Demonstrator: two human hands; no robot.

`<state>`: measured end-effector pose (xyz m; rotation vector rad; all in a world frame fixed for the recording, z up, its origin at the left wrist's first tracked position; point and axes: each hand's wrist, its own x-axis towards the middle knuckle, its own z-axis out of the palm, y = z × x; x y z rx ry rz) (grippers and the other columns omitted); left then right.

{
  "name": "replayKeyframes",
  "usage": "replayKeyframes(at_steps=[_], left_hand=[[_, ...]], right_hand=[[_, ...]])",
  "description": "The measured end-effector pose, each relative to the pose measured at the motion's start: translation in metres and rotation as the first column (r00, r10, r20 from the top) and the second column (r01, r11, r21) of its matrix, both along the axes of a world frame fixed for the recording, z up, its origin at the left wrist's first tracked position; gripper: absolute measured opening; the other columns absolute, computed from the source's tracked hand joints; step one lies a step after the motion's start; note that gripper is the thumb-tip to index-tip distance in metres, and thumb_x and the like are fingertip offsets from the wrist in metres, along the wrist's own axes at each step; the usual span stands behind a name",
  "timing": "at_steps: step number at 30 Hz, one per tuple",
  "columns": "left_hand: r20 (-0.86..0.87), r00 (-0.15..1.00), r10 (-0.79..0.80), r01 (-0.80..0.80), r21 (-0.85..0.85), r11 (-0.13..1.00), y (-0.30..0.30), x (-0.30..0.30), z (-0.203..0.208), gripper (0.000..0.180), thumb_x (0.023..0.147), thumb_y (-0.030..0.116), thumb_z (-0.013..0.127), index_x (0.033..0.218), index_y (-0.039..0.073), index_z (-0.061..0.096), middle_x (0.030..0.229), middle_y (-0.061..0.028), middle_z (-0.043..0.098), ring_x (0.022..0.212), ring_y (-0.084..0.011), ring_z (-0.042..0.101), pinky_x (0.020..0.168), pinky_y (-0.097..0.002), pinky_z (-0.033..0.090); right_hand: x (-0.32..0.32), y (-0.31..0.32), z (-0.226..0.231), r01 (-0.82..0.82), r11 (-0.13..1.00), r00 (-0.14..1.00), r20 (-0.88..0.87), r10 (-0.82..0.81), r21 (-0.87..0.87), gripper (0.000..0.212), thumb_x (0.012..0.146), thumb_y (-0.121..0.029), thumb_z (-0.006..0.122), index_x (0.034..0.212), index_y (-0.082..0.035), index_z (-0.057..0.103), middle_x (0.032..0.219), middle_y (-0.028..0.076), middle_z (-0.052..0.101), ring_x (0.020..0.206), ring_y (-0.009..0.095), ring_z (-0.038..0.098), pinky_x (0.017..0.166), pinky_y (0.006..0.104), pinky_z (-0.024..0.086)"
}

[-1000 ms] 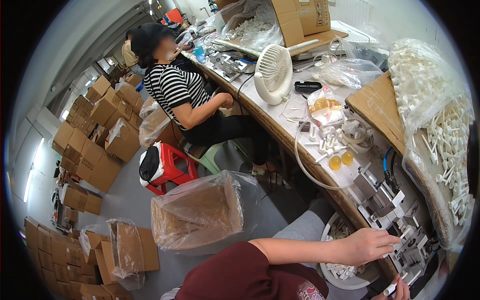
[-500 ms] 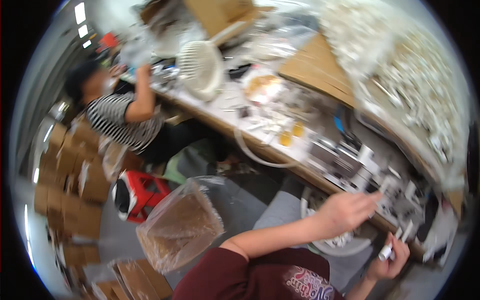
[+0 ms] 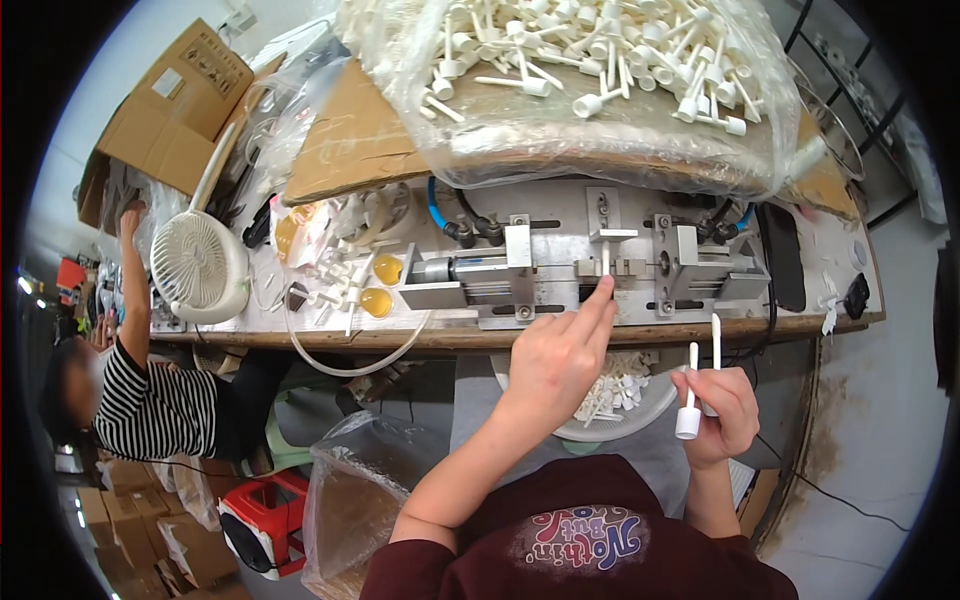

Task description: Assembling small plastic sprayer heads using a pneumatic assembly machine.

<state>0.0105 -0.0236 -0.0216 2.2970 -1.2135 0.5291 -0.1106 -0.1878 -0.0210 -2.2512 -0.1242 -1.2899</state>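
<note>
My left hand (image 3: 558,362) reaches over the table edge, fingers together and fingertips on the lower end of a slim white plastic stick (image 3: 605,258). That stick lies in the middle of a metal fixture (image 3: 628,268), between two facing air cylinders; its lower end is hidden by my fingers. My right hand (image 3: 728,412) is closed around white capped plastic sticks, in front of the table. One capped stick (image 3: 688,422) points up with its wide cap at the bottom. Beside it a second stick (image 3: 716,340) also stands upright, its lower part covered by my fingers.
Behind the fixture, a plastic-lined cardboard tray (image 3: 600,150) holds a heap of white capped sticks. Below the table edge sits a basin (image 3: 660,415) of white pieces. A white fan (image 3: 200,268) and yellow round pieces (image 3: 376,302) are on the left. A person in stripes (image 3: 160,405) works there.
The view has swung right and steadied onto the fixture. My left hand has come onto the stick there. The right hand still holds its white sticks.
</note>
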Motion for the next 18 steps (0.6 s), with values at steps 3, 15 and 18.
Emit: replayKeyframes(at_steps=[3,15,18], left_hand=[[0.017,1.0,0.01,-0.011,0.092,0.996,0.0,0.002,0.011,0.025,0.078,0.007,0.071,0.102,0.001,0.07,0.12,-0.0089,0.068,0.065,-0.0156,0.064,0.061,-0.0281,0.048],[-0.094,0.996,-0.004,0.01,0.063,0.998,-0.003,0.009,0.01,0.027,0.074,0.006,0.074,0.1,0.0,0.07,0.119,-0.0121,0.068,0.065,-0.0197,0.066,0.062,-0.0296,0.049],[-0.105,0.994,0.003,0.003,0.054,0.999,-0.003,0.01,0.01,0.027,0.074,0.007,0.075,0.099,0.001,0.071,0.119,-0.0101,0.069,0.062,-0.0203,0.064,0.061,-0.0301,0.049]], right_hand=[[0.0,-0.001,-0.003,-0.03,0.999,0.999,-0.037,0.03,-0.015,0.029,0.068,0.004,0.085,0.091,-0.002,0.069,0.08,0.008,0.065,0.063,0.019,0.059,0.053,0.0272,0.044],[0.01,-0.005,-0.008,-0.03,1.0,0.998,-0.054,0.03,-0.007,0.03,0.065,-0.001,0.086,0.091,-0.005,0.071,0.078,0.004,0.064,0.058,0.019,0.056,0.051,0.0287,0.041],[0.013,-0.004,-0.009,-0.027,1.0,0.999,-0.035,0.027,-0.003,0.03,0.064,-0.003,0.086,0.091,-0.006,0.072,0.078,0.004,0.065,0.057,0.019,0.056,0.05,0.0292,0.04]])
